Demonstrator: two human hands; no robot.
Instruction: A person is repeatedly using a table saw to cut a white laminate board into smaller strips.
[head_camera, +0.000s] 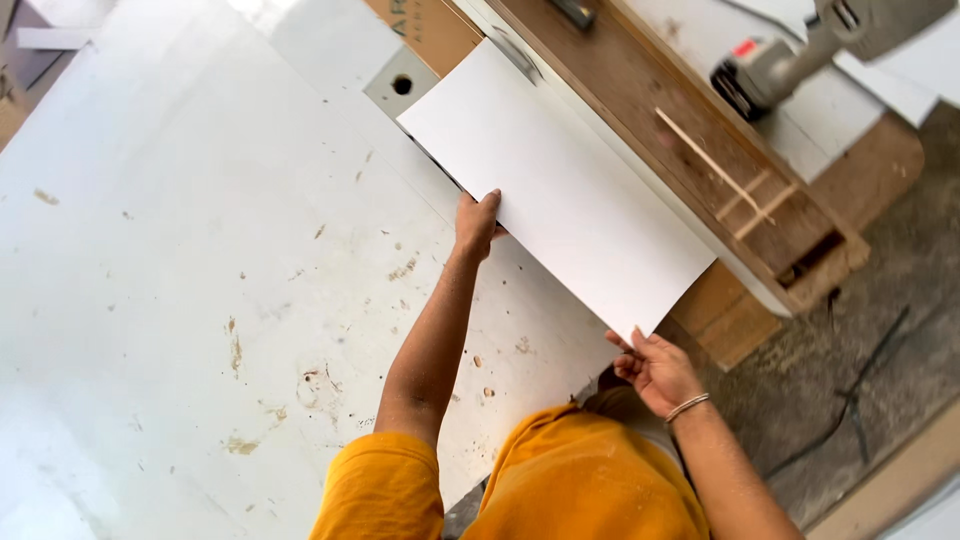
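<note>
A white rectangular board (560, 185) lies tilted across the edge of a large white work table (200, 280), its far side against a wooden fence rail (660, 120). My left hand (476, 225) grips the board's near long edge, thumb on top. My right hand (655, 368), with a thin bracelet on the wrist, holds the board's near right corner from below. I wear an orange shirt.
A grey power tool (775, 62) sits at the upper right on a pale panel. A thin wooden strip (700, 150) lies on the fence rail. A cardboard box (430, 25) is at the top. Dusty floor with a dark cable (860, 390) is to the right.
</note>
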